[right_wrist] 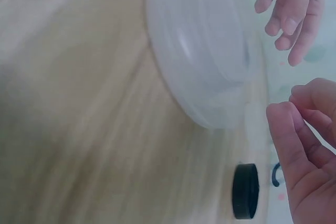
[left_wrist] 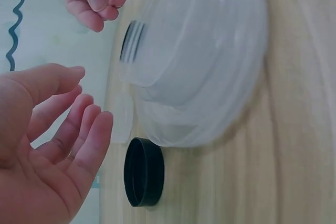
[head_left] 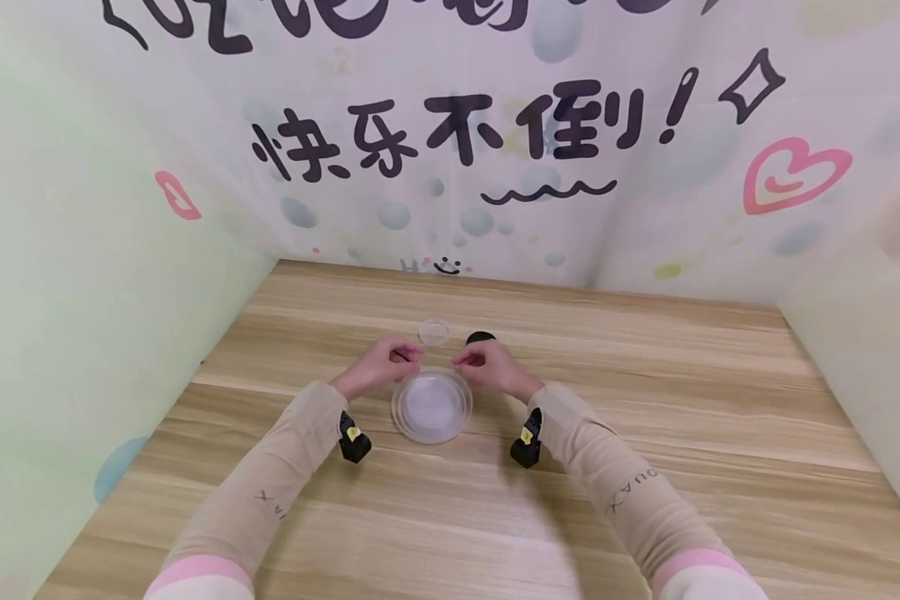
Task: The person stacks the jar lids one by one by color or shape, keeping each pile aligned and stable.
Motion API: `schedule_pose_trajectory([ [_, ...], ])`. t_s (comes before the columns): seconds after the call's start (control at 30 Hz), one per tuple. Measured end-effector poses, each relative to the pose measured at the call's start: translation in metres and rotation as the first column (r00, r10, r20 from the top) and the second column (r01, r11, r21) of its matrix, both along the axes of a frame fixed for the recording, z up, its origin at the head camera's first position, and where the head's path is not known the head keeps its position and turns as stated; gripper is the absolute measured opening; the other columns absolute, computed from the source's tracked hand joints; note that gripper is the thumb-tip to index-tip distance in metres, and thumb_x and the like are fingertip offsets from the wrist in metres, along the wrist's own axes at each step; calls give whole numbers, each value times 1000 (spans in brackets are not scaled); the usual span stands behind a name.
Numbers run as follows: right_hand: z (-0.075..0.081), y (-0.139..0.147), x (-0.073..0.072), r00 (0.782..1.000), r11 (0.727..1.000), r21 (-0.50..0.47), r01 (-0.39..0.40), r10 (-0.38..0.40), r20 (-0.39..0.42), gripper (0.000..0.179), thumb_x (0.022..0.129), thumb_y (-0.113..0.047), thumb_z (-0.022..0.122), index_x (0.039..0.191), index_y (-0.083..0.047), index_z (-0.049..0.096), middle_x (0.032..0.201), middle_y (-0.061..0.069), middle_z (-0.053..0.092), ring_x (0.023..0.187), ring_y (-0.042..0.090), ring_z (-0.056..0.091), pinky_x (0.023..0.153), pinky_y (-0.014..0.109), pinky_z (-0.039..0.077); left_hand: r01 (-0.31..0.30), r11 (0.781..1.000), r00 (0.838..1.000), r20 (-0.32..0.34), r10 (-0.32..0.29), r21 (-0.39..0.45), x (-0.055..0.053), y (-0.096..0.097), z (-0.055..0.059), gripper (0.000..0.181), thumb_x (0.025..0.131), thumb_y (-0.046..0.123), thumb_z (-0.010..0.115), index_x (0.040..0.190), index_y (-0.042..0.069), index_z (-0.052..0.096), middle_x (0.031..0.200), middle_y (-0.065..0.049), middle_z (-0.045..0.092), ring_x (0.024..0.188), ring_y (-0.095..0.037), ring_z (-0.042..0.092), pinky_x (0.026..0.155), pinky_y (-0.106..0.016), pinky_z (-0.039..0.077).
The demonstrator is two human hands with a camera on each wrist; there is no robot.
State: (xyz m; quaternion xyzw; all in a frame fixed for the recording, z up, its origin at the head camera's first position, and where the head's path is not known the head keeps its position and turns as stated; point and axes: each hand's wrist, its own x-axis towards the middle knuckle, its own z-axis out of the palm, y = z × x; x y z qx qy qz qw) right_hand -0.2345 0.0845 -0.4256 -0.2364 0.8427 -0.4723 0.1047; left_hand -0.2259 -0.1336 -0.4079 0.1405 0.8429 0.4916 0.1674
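A round, clear plastic container (head_left: 431, 404), which looks like several nested or stacked rings, sits on the table between and just in front of my hands. My left hand (head_left: 386, 365) hovers by its far left edge, fingers loosely bent with nothing visible between them. Over the far right edge is my right hand (head_left: 491, 365), its fingertips close together and no held thing visible. A small clear disc (head_left: 433, 332) lies behind the container. One black cap (head_left: 481, 337) is partly hidden behind my right hand. Near my left hand, the left wrist view shows another black cap (left_wrist: 144, 171).
The wood-grain table (head_left: 682, 417) meets a printed cloth backdrop (head_left: 495, 225) at its far edge. Pale side walls stand at left and right. Each wrist carries a small black camera (head_left: 354, 442).
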Motion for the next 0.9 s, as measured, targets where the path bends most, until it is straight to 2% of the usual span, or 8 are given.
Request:
schedule_pose_trajectory([
  [0.17,11,2,-8,999,999,0,45,-45,25,18,82,-3,58,96,9,61,83,16,62,72,31,59,64,40,52,-63,996,997,-38,65,56,-8,4,2,32,83,5,56,113,-7,53,105,-24,54,90,-26,55,75,-38,50],
  [0.3,19,3,-16,994,995,14,101,-101,48,17,83,-6,58,97,3,63,86,14,62,74,29,59,65,37,52,-112,991,989,-83,118,74,-16,7,3,31,82,4,57,111,-7,55,103,-24,56,91,-29,56,73,-35,51],
  [0.43,22,1,-26,980,989,-21,146,-142,138,19,85,-7,57,100,3,61,94,19,61,86,37,57,69,39,52,-172,983,978,-109,178,68,-26,9,4,31,82,4,58,111,-6,56,103,-23,57,92,-30,56,73,-30,50],
  [0.53,20,-1,-34,975,985,-41,166,-158,154,22,85,-7,57,102,5,60,97,22,59,90,38,56,71,38,52,-224,971,965,-122,233,82,-34,11,3,31,81,4,59,110,-7,57,100,-22,59,89,-29,57,71,-29,50],
  [0.63,18,-4,-40,976,983,-37,181,-175,128,22,85,-7,57,102,6,60,95,21,60,89,36,57,70,36,52,-274,956,952,-114,286,107,-40,13,2,30,81,2,59,109,-8,57,97,-20,59,85,-25,58,70,-33,51],
  [0.77,13,-9,-47,975,979,-9,205,-203,93,21,84,-7,57,102,4,60,93,16,61,85,29,59,68,30,52,-315,939,943,-66,326,137,-45,16,1,29,81,1,59,109,-7,57,99,-20,59,86,-24,58,73,-38,51],
  [0.83,12,-11,-49,974,977,7,214,-214,73,21,84,-7,57,103,4,60,94,16,62,84,25,59,68,28,52,-327,936,940,-52,336,132,-52,15,-5,30,81,3,60,109,-6,57,100,-19,59,88,-25,58,72,-37,51],
  [0.9,13,-14,-51,972,973,31,227,-228,51,22,85,-8,56,104,3,60,96,16,62,84,24,58,68,28,51,-291,935,944,-97,315,204,-73,8,-34,28,79,10,65,105,0,61,93,-12,62,81,-20,60,64,-29,52],
])
